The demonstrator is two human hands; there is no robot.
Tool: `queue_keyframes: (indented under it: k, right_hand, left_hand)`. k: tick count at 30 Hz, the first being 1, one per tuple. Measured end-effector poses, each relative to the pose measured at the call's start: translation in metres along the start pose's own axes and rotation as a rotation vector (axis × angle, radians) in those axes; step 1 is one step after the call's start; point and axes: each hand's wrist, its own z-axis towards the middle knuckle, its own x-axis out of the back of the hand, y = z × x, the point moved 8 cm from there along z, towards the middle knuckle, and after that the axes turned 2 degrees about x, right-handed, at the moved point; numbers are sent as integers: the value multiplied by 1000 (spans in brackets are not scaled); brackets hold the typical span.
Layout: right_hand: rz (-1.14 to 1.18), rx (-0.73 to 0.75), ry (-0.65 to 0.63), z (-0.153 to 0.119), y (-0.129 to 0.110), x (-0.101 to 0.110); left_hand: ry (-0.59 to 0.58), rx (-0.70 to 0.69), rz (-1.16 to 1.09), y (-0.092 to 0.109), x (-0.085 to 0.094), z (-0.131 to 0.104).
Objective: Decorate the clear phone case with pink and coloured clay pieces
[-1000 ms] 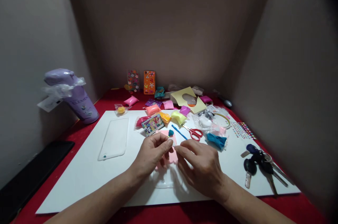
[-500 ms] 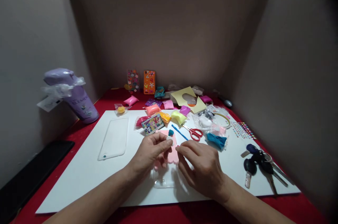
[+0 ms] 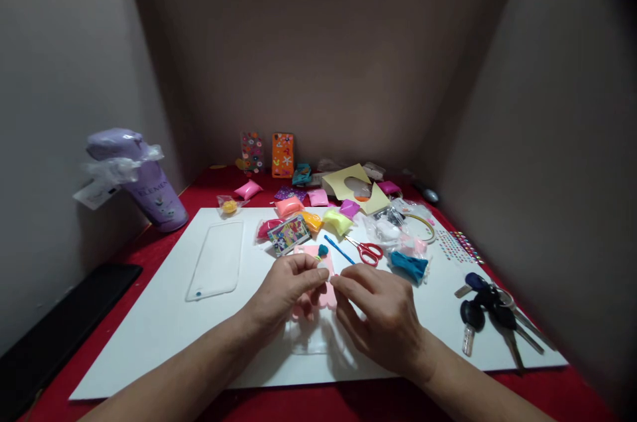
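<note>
Above the middle of the white board (image 3: 154,316), my left hand (image 3: 291,286) pinches a small white piece of clay (image 3: 323,267) between thumb and fingers. My right hand (image 3: 378,309) is close beside it, fingertips pressed together near the white piece; whatever they hold is too small to make out. Under both hands lies a clear phone case (image 3: 311,346), partly covered by a pink clay layer (image 3: 327,300) with a wavy lower edge. A teal clay lump (image 3: 323,251) shows at its upper end. My hands hide much of the case.
A second clear case (image 3: 216,263) lies left. Beyond my hands are a blue pen (image 3: 339,249), red scissors (image 3: 369,253), a picture card (image 3: 288,235) and several clay packets (image 3: 338,220). Keys (image 3: 490,309) lie right; a purple tumbler (image 3: 154,190) stands left.
My fingertips have come slightly closer together, the left ones shifting a little right and down with the white piece. The view has shifted very slightly; the other things stay put.
</note>
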Motion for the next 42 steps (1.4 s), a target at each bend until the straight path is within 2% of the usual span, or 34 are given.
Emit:
queue_keyframes:
  k: [15, 21, 24, 29, 31, 33, 38, 42]
  right_hand:
    - [59, -7, -12, -1, 1, -3]
    - [135, -46, -60, -6, 4, -7]
    - [198, -99, -58, -7, 8, -7]
    - [377, -342, -36, -4, 26, -10]
    - [409, -391, -58, -5, 29, -13]
    - [394, -367, -69, -5, 27, -14]
    - [190, -164, -80, -6, 12, -13]
    - [103, -124, -99, -5, 9, -13]
  left_hand:
    - [64, 1, 25, 0, 4, 0]
    - [68, -31, 46, 4, 3, -2]
    - [52, -43, 32, 5, 2, -2]
    - [65, -28, 42, 4, 4, -2]
    - [69, -28, 43, 3, 4, -2]
    - [76, -27, 44, 3, 4, -1]
    - [111, -34, 32, 0, 6, -1]
    - [116, -30, 30, -1, 7, -1]
